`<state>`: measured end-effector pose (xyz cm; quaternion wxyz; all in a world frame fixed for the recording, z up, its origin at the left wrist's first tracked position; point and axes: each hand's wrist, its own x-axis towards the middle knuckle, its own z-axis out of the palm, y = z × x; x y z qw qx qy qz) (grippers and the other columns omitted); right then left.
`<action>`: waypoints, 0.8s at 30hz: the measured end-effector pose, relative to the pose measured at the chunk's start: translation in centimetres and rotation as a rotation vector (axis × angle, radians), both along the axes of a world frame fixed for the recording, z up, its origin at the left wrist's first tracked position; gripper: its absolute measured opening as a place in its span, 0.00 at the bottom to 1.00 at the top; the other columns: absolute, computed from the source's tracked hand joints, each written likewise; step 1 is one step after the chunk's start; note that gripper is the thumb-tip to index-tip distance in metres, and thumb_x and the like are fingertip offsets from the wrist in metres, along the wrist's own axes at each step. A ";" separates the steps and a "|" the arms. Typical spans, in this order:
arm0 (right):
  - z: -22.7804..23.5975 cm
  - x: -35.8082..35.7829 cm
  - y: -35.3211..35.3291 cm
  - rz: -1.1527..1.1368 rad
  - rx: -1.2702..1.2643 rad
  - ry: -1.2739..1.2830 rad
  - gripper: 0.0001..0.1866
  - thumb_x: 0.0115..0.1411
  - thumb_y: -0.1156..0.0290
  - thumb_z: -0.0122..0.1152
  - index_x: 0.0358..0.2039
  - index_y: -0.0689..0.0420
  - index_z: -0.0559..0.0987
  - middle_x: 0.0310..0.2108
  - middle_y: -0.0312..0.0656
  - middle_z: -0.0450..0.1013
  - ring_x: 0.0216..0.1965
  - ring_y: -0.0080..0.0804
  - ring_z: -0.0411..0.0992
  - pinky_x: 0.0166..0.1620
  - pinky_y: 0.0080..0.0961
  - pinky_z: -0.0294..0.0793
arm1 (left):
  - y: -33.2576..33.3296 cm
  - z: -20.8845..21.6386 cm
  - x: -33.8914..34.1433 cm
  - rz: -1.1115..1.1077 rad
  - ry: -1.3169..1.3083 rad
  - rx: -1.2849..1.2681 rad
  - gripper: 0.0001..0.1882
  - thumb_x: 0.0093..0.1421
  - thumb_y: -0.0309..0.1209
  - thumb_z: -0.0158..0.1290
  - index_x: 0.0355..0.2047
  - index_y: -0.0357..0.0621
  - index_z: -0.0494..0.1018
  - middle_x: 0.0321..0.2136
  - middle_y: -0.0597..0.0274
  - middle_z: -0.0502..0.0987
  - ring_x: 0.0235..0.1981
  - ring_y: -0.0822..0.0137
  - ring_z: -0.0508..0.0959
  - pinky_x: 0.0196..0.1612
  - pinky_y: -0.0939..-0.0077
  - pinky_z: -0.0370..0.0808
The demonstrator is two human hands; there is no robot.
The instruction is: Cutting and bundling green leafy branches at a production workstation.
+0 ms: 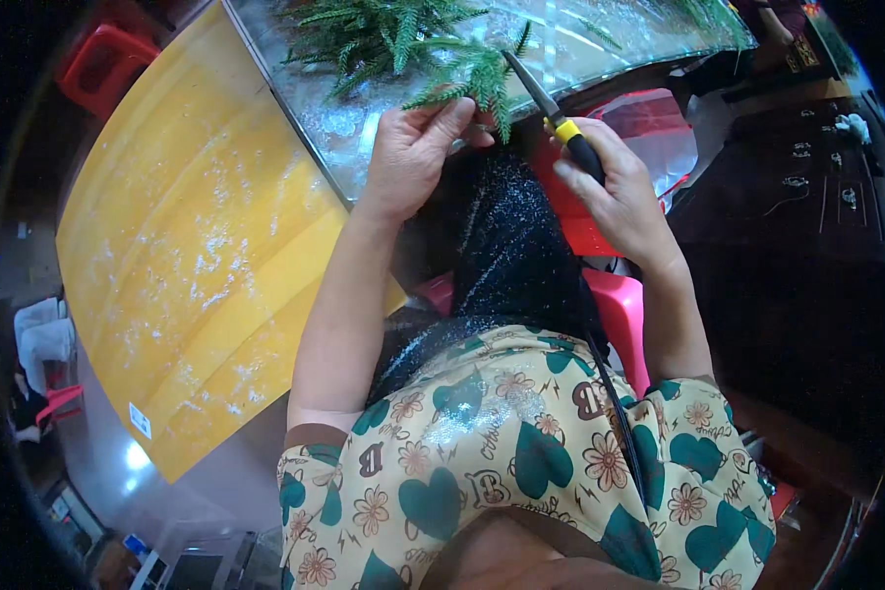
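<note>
My left hand is closed at the fingertips, thumb and forefinger pinching a green sprig; the exact grip point is partly hidden by the needles. My right hand is wrapped around the handle of a long-nosed tool, yellow and black at the grip. The sprig lies just beyond and to the right of my left fingertips, so that hand is the nearer one, already touching it; from my right hand it lies ahead and to the left. Its longest hanging frond runs roughly away from me and back, while another reaches left over my thumb. The tool slants forward and leftward, its tip beside the sprig's far end; I cannot tell whether they touch. Beyond my left hand, a heap of similar sprigs rests on the shiny tabletop.
</note>
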<state>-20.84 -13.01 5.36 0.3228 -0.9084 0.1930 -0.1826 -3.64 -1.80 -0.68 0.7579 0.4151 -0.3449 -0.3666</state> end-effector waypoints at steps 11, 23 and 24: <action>-0.5 0.5 -0.3 -0.020 -0.026 -0.021 0.15 0.53 0.76 0.55 0.43 0.62 0.69 0.34 0.42 0.67 0.36 0.29 0.68 0.43 0.21 0.65 | 0.1 0.6 -0.2 0.024 -0.091 0.042 0.09 0.59 0.29 0.48 0.35 0.36 0.73 0.27 0.62 0.76 0.29 0.72 0.76 0.38 0.79 0.73; -1.0 1.1 0.2 -0.014 -0.608 -0.044 0.15 0.51 0.79 0.55 0.41 0.64 0.68 0.42 0.49 0.67 0.43 0.46 0.67 0.47 0.28 0.65 | 0.2 0.3 0.2 -0.035 -0.164 0.082 0.10 0.62 0.29 0.44 0.32 0.35 0.72 0.22 0.66 0.73 0.26 0.76 0.71 0.36 0.82 0.70; -0.9 0.9 0.1 0.019 -0.439 -0.029 0.15 0.51 0.79 0.55 0.41 0.64 0.68 0.43 0.49 0.67 0.44 0.46 0.67 0.47 0.29 0.65 | 0.2 0.3 0.2 -0.050 -0.202 0.085 0.10 0.62 0.29 0.43 0.31 0.35 0.72 0.21 0.67 0.72 0.25 0.77 0.70 0.35 0.83 0.69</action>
